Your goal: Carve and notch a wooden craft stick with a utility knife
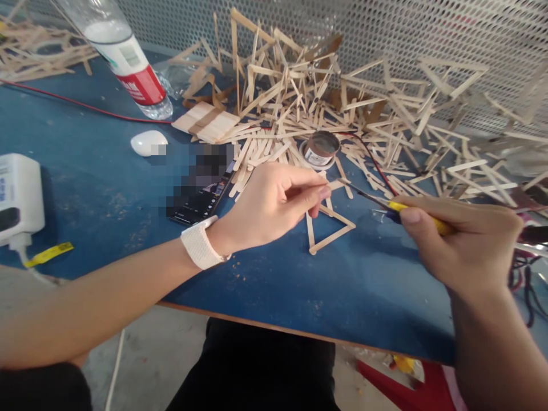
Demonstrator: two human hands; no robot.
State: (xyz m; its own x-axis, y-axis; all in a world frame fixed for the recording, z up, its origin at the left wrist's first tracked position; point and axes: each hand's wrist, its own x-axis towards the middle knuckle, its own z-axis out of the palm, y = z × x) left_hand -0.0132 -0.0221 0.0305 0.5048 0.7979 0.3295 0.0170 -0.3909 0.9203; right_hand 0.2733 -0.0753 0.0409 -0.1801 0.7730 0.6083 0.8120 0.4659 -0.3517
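My left hand point(274, 202) is closed in a pinch on a thin wooden stick point(331, 185), held just above a triangle of glued sticks point(329, 228) that lies on the blue table point(128, 194). My right hand point(462, 240) is wrapped round a yellow-handled brush point(385, 202). The brush's dark tip point(349, 185) touches the end of the pinched stick. A small open tin point(321, 148) stands just behind the hands, among loose sticks.
A big heap of wooden sticks and stick frames point(342, 103) fills the back of the table. A plastic bottle point(128, 57) lies at the back left, with a white mouse point(148, 142), a phone point(197, 200) and a white charger point(19, 197). A red wire point(77, 105) crosses the table.
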